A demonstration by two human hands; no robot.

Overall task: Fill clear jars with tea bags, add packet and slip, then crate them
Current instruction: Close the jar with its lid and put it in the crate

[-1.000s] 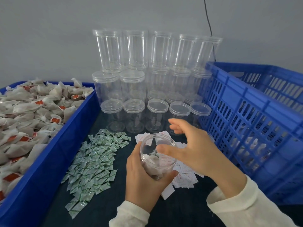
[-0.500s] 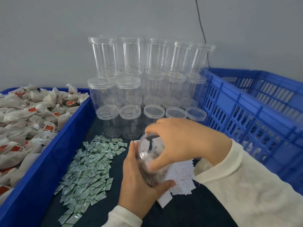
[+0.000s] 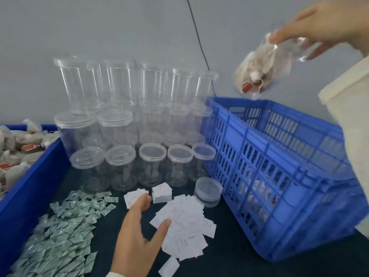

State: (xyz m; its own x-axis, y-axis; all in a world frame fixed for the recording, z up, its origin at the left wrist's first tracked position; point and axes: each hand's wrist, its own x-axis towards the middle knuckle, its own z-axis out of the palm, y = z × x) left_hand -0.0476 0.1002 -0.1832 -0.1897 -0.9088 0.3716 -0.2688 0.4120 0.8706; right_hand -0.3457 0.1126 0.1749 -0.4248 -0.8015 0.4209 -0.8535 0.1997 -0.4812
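Note:
My right hand (image 3: pixel 329 23) grips a clear jar (image 3: pixel 261 66) filled with tea bags, tilted in the air above the far left corner of the blue slatted crate (image 3: pixel 279 156). Filled jars show dimly through the crate's slats. My left hand (image 3: pixel 137 238) hovers open and empty over the dark table, fingers spread beside a heap of white paper slips (image 3: pixel 185 222). Green-and-white packets (image 3: pixel 61 232) lie in a pile to its left. A loose clear lid (image 3: pixel 208 191) rests by the crate's near left corner.
Empty lidded clear jars (image 3: pixel 131 124) stand stacked in tiers against the grey wall. A blue bin (image 3: pixel 32 182) of tea bags (image 3: pixel 14 152) fills the left side. A black cable (image 3: pixel 197 35) runs down the wall behind the crate.
My right hand has taken the filled jar from my left hand and lifted it up and right over the crate. My left hand has let go and opened.

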